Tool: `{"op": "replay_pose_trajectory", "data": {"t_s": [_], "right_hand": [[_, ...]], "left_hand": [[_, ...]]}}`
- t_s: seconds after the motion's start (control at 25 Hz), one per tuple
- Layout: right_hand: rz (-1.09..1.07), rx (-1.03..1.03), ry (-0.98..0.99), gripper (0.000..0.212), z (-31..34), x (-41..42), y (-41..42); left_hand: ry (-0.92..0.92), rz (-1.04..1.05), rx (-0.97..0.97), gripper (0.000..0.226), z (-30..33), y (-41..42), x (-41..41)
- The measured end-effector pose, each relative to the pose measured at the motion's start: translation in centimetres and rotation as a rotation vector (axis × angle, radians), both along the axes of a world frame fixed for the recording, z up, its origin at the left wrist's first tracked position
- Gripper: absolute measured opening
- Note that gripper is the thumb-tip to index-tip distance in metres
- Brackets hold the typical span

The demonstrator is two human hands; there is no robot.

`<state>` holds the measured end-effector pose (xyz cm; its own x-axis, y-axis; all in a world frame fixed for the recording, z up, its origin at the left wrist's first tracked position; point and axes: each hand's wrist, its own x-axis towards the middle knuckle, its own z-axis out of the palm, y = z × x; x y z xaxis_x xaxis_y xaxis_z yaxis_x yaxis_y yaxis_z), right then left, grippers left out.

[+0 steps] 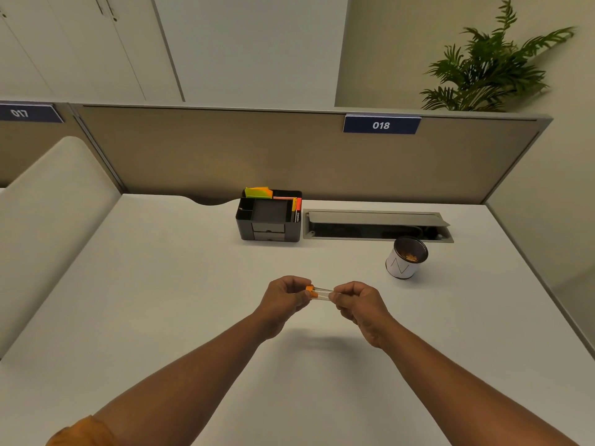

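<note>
A small clear tube (323, 292) with an orange cap (311, 291) at its left end is held level above the white desk (161, 300). My left hand (285, 299) pinches the capped end. My right hand (357, 304) pinches the other end, with its fingers curled round the tube. Both hands hover over the middle of the desk, and their shadow falls on the surface just below.
A black desk organiser (269, 218) with sticky notes and pens stands at the back. To its right is an open cable tray (376, 225). A white cup (405, 257) marked N, with orange bits inside, stands to the right. A partition (289, 152) bounds the far edge.
</note>
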<state>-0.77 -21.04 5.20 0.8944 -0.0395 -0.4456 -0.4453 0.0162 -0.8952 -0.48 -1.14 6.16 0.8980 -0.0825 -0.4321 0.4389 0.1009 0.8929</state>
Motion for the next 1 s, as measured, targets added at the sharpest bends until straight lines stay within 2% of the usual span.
{"op": "replay_pose_trajectory", "data": {"t_s": [0.24,0.32,0.44,0.56,0.68,0.84,1.0], "right_hand": [[0.231,-0.204,0.051,0.019,-0.2,0.9,-0.2],[0.274,-0.299,0.039,0.018,-0.3,1.5,-0.1],[0.255,-0.416,-0.004,0.016,-0.4,2.9,0.5],[0.215,-0.485,-0.066,0.016,-0.5,5.7,2.0],[0.182,-0.527,-0.139,0.018,0.3,8.0,3.6],[0.204,-0.582,-0.236,0.019,0.5,12.8,6.3],[0.213,-0.666,-0.366,0.016,0.7,17.5,8.7]], "left_hand": [[0.024,-0.004,0.045,0.022,-0.8,0.7,0.0],[0.007,-0.053,0.25,0.022,-1.5,1.3,0.1],[-0.053,-0.205,0.709,0.033,-3.6,2.8,0.3],[-0.061,-0.35,0.915,0.046,-6.1,4.7,1.3],[-0.054,-0.456,1.016,0.047,-7.0,6.0,1.9],[-0.101,-0.485,1.081,0.034,-8.9,7.6,4.5],[-0.174,-0.472,1.144,0.041,-9.9,8.1,7.3]]}}
